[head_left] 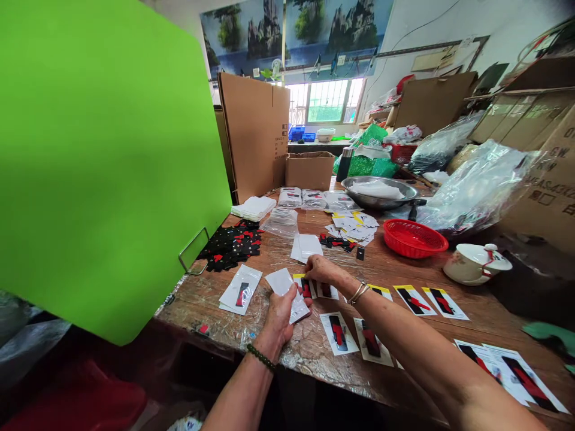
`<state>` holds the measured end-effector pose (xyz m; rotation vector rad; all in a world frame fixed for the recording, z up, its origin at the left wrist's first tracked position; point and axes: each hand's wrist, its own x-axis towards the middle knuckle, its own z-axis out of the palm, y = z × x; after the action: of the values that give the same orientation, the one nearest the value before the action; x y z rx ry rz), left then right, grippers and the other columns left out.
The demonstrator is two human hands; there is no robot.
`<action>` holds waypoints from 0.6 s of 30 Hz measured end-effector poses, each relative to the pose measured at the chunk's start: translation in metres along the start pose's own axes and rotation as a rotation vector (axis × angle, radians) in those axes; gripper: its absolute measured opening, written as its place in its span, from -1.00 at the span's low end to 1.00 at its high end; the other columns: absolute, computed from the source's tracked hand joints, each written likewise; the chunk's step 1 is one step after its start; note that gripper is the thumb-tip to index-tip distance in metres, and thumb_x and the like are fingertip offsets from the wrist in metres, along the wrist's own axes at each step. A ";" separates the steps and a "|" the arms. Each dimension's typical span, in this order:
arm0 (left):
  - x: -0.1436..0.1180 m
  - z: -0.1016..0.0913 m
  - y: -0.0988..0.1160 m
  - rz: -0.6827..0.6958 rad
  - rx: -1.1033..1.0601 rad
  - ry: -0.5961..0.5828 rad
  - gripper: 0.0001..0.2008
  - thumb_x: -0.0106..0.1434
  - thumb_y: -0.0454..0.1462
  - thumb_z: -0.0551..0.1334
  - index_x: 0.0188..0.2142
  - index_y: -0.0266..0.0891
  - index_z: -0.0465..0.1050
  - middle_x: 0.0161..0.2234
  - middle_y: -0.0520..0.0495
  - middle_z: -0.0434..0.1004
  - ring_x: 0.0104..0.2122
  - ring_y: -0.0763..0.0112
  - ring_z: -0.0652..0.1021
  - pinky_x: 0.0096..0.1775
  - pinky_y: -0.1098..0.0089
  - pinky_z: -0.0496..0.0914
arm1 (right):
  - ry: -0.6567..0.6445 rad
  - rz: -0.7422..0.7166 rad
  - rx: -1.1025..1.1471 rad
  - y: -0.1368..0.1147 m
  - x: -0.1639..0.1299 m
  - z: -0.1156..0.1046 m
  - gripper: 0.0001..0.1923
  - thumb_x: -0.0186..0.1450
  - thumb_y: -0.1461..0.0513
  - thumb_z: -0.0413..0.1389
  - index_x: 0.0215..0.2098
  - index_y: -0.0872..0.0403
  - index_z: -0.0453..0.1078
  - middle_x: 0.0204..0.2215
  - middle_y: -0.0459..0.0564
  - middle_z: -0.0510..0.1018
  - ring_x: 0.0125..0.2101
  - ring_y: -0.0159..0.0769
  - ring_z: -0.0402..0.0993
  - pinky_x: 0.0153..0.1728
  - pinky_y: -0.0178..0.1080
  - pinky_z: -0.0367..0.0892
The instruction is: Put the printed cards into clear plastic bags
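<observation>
My left hand holds a small clear plastic bag above the near edge of the wooden table. My right hand rests fingers-down on a white card with a black and red piece, just right of the bag. More such cards lie in rows to the right. A finished bagged card lies to the left. A heap of loose black and red pieces sits further left.
A big green blanked-out area fills the left. A red basket, a metal bowl, a white lidded teapot, stacks of clear bags and cardboard boxes stand behind.
</observation>
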<state>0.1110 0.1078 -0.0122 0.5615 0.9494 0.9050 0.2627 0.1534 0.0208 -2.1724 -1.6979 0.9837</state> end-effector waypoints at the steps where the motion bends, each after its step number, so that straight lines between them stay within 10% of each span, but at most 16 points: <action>1: 0.000 0.000 0.000 0.002 0.007 -0.001 -0.81 0.17 -0.26 0.32 -0.25 -0.33 0.46 -0.43 -0.13 0.58 -0.55 0.31 0.59 -0.55 0.38 0.47 | 0.013 -0.003 -0.003 0.002 0.001 0.000 -0.87 0.17 0.43 0.14 -0.38 0.19 0.53 -0.60 -0.02 0.57 -0.70 -0.40 0.42 -0.66 -0.44 0.22; 18: 0.003 -0.002 -0.002 0.016 -0.013 -0.036 -0.77 0.10 -0.26 0.39 -0.29 -0.35 0.47 -0.44 -0.11 0.56 -0.55 0.31 0.59 -0.57 0.39 0.46 | 0.092 -0.002 0.093 0.001 0.009 0.009 -0.60 0.00 0.39 0.29 -0.17 0.11 0.46 -0.52 -0.13 0.55 -0.63 -0.41 0.40 -0.63 -0.43 0.18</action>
<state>0.1109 0.1090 -0.0158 0.5731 0.9072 0.9116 0.2586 0.1593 0.0099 -2.1228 -1.5806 0.9281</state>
